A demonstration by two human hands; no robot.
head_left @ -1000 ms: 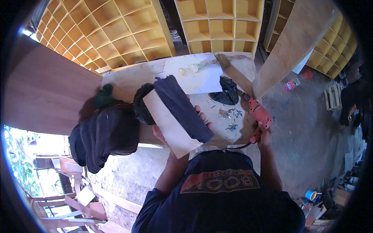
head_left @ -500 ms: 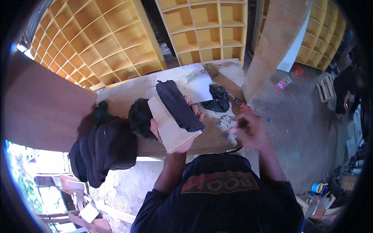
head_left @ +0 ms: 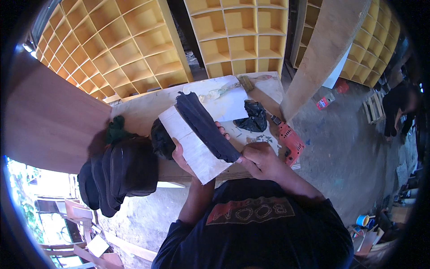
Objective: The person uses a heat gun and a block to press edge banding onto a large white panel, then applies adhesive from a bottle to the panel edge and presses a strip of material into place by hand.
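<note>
A pale flat wooden piece (head_left: pixel 192 145) is tilted over the workbench, with a strip of black cloth-like material (head_left: pixel 204 123) lying along its length. My left hand (head_left: pixel 180 157) grips both from beneath, thumb on the near-left edge and fingertips on the far side. At the strip's lower right end, my right hand (head_left: pixel 263 160) is closed, its thumb and finger touching that end. Whether it pinches something small is hidden. Small loose pieces of hardware (head_left: pixel 257 136) lie on the bench beyond it, next to a red power drill (head_left: pixel 291 141).
Black plastic bags (head_left: pixel 251 117) lie on the bench (head_left: pixel 134 107), with a white sheet (head_left: pixel 224 105) and a brush (head_left: pixel 245 83). Dark padded items (head_left: pixel 127 166) hang over its left end. Yellow compartment shelves (head_left: pixel 242 33) and an upright board (head_left: pixel 324 54) stand behind. Another person (head_left: pixel 398 105) is far right.
My right hand has come left from above the small hardware to the strip's lower end. The wooden piece has turned slightly in my left hand, and the drill now shows fully.
</note>
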